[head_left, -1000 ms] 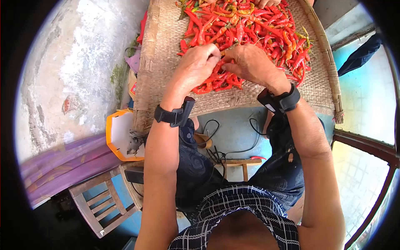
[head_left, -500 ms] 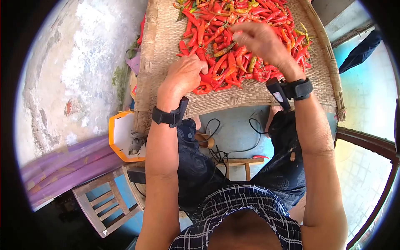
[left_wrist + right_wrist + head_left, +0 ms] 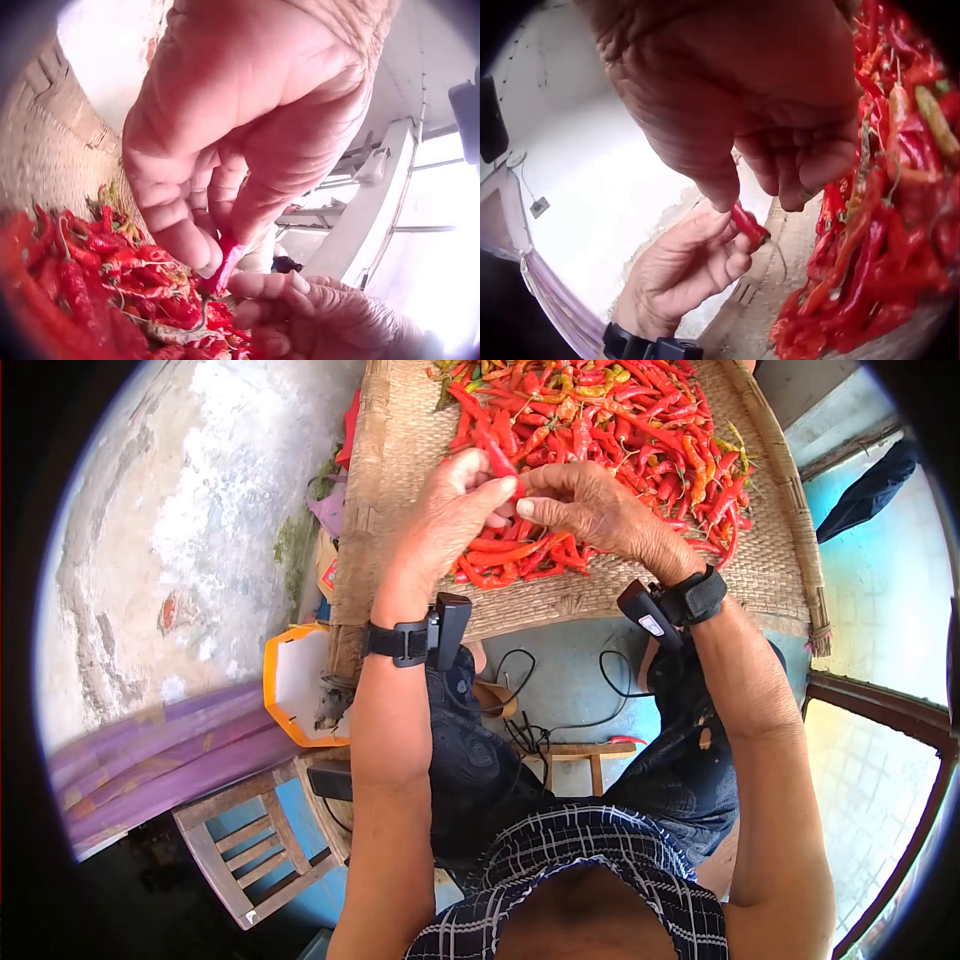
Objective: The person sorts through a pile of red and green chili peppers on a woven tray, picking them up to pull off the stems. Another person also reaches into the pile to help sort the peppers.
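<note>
A red chili pepper [image 3: 496,455] is pinched between the thumb and fingers of my left hand [image 3: 440,520], over the near left part of the chili heap. Its thin, curved stem hangs free of the fingers in the right wrist view, below the pepper's red body [image 3: 750,226]. My right hand [image 3: 608,512] is close beside it, thumb and forefinger bent toward the stem end with a gap between them. Under both hands the pile of red chilies [image 3: 640,435], with some orange and green ones, spreads over a woven tray [image 3: 400,445].
A rough plastered wall [image 3: 210,490] runs along the left, with an orange-edged white box [image 3: 298,685] below the tray's corner. Cables [image 3: 610,710] and a small wooden stool [image 3: 575,750] are between the legs. A wooden chair [image 3: 245,850] stands at lower left, a bright window [image 3: 885,600] at right.
My hands were together over the heap, then parted, the left reaching into the near left chilies and the right swinging outward. Now the left has lifted a chili and the right has come back beside it.
</note>
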### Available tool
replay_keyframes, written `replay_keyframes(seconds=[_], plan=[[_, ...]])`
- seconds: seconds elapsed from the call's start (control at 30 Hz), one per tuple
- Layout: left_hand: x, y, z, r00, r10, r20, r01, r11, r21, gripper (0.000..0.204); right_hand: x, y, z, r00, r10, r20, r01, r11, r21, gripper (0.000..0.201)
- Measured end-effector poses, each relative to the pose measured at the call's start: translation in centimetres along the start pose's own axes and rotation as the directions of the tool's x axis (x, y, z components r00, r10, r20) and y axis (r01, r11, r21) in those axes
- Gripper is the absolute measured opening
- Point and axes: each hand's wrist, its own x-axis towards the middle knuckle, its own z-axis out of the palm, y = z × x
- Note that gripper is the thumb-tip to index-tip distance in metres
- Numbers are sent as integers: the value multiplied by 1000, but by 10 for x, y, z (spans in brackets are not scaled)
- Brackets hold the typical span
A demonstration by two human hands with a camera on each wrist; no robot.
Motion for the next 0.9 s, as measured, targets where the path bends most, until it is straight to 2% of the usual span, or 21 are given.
replay_keyframes(seconds=[0.1, 0.13, 0.17, 0.2, 0.23, 0.27, 0.3, 0.33, 0.37, 0.4, 0.47, 0.5, 0.53, 0.57, 0.63, 0.67, 0.73, 0.77, 0.83, 0.87, 0.9], plan=[[3, -1, 2, 995, -76, 69, 68, 991, 111, 21, 4, 1, 4, 995, 73, 69, -71, 997, -32, 28], [2, -1, 2, 993, -119, 27, 116, 988, 106, 23, 2, -7, -1, 977, 190, 95, -175, 973, -152, 30], [7, -10, -2, 993, -116, 27, 113, 988, 108, 23, 2, -11, -6, 978, 187, 94, -172, 973, -152, 30], [14, -28, -10, 994, 46, -101, -18, 965, 261, 26, 3, -12, -11, 960, 246, 132, -210, 949, -237, 32], [19, -33, -16, 955, 223, -197, -122, 898, 423, 29, 4, -15, -18, 938, 306, 165, -242, 916, -320, 34], [22, -39, -22, 945, 229, -232, -54, 812, 581, 37, 7, -18, -29, 934, 321, 155, -245, 894, -376, 36], [22, -38, -22, 945, 232, -229, -57, 810, 584, 37, 8, -20, -37, 936, 318, 152, -243, 895, -375, 36], [21, -38, -21, 936, 282, -213, -35, 672, 739, 39, 9, -21, -43, 979, 190, -70, -199, 968, -151, 36], [21, -38, -20, 926, 328, -185, -7, 507, 862, 42, 10, -21, -48, 945, 102, -312, -88, 994, 61, 38], [23, -42, -17, 949, 253, -187, 21, 542, 840, 52, 13, -19, -52, 943, 100, -317, -85, 994, 62, 38], [29, -64, -15, 950, 276, -146, -29, 545, 838, 56, 18, -16, -58, 827, -15, -562, 103, 987, 125, 49], [32, -69, -13, 949, 295, -110, -74, 549, 833, 61, 17, -16, -57, 824, -14, -567, 103, 987, 126, 49], [35, -73, -13, 968, 232, -91, -52, 545, 837, 68, 15, -15, -54, 865, 16, -502, 34, 995, 91, 45], [37, -77, -14, 969, 232, -84, -58, 544, 837, 68, 13, -13, -51, 899, 52, -436, -33, 998, 51, 41], [38, -75, -13, 986, 162, -46, -66, 622, 780, 58, 13, -11, -45, 917, 63, -393, -55, 998, 32, 36], [38, -74, -13, 986, 162, -46, -66, 622, 780, 58, 10, -11, -44, 930, 55, -363, -60, 998, -5, 34], [36, -59, -9, 989, -135, -62, 147, 837, 527, 39, 10, -16, -40, 938, 20, -345, -41, 998, -54, 28], [34, -56, -7, 989, -135, -63, 148, 837, 527, 39, 10, -14, -40, 939, 20, -345, -41, 998, -53, 28], [30, -44, 1, 999, 35, 36, -48, 847, 529, 26, 12, -7, -43, 939, 60, -338, -69, 998, -14, 27], [23, -34, 9, 1000, 24, 15, -28, 845, 534, 23, 12, -5, -44, 940, 59, -337, -67, 998, -14, 27], [19, -25, 15, 1000, 26, 14, -29, 844, 536, 23, 12, -3, -46, 950, 22, -312, -66, 989, -131, 26]])
